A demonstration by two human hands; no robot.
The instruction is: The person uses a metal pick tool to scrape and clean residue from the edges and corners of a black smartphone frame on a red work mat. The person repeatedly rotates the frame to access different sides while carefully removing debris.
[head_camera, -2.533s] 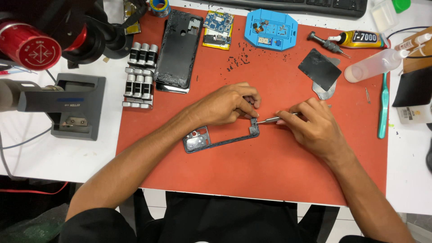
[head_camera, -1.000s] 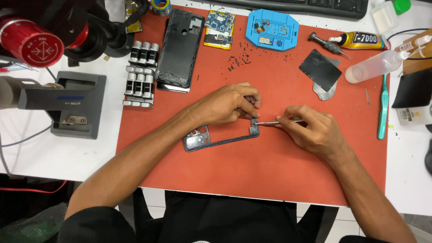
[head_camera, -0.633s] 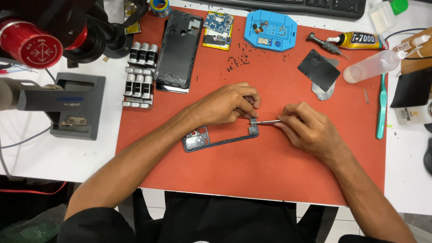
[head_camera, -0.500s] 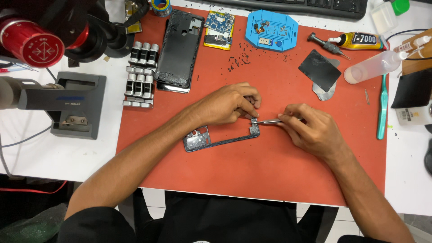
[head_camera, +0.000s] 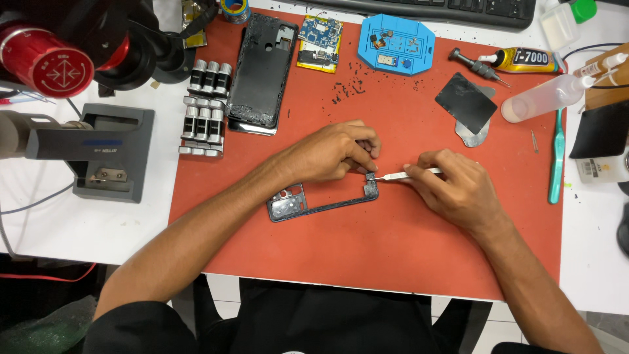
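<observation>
Barely anything has shifted since a moment ago: my hands sit where they were, only the tweezer tip has crept closer to the frame's corner.

My right hand (head_camera: 458,190) pinches thin silver metal tweezers (head_camera: 409,174), their tip touching the right end of the dark grey plastic phone mid-frame (head_camera: 321,202), which lies flat near the middle of the red rubbery work mat (head_camera: 393,262). My left hand (head_camera: 331,152) curls over that same corner, fingertips (head_camera: 368,157) pressing it down. To do this well, I judge I should keep the frame pinned and work the tip lightly, since the thin frame looks easy to bend. Toward the mat's far edge lie a glossy black phone body (head_camera: 261,72), a blue circuit board (head_camera: 320,40) and a blue plastic parts tray (head_camera: 394,44); at its right edge, a teal toothbrush (head_camera: 557,157).
</observation>
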